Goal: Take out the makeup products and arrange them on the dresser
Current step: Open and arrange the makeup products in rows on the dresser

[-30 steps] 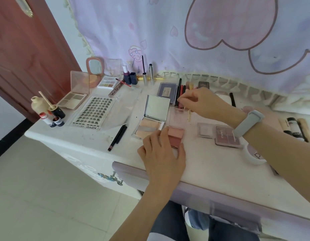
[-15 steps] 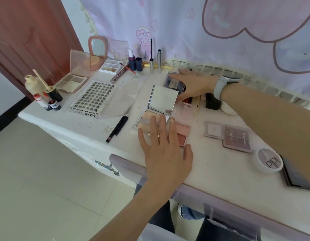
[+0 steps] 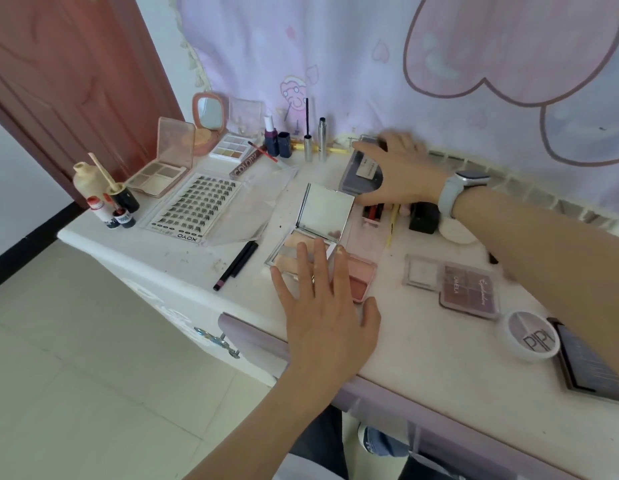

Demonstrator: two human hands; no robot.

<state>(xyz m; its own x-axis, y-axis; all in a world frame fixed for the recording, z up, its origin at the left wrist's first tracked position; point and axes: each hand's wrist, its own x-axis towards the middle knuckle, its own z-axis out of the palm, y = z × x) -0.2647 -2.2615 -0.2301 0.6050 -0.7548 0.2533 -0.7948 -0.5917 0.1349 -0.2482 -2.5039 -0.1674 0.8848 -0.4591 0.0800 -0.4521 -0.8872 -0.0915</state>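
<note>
Makeup lies spread over the white dresser top (image 3: 422,344). My left hand (image 3: 327,306) hovers flat, fingers spread, over the near edge of an open mirrored compact (image 3: 322,220) and a pink blush palette (image 3: 361,275). My right hand (image 3: 396,168), with a grey watch on the wrist, rests spread on a dark grey flat case (image 3: 361,171) at the back by the curtain. Whether it grips the case I cannot tell. A mauve eyeshadow palette (image 3: 469,289) and a round white pot (image 3: 530,336) lie to the right.
A lash tray (image 3: 197,206), open palettes (image 3: 162,168), small bottles (image 3: 107,199), mascara tubes (image 3: 322,138) and a black pencil (image 3: 237,265) fill the left side. A dark case (image 3: 592,362) sits at the right edge. A red door stands at left, with a drawer handle (image 3: 216,341) below.
My right hand moved from the pencils at the centre back onto the dark grey case. My left hand opened and lifted flat off the blush palette. The camera shifted closer and rightward.
</note>
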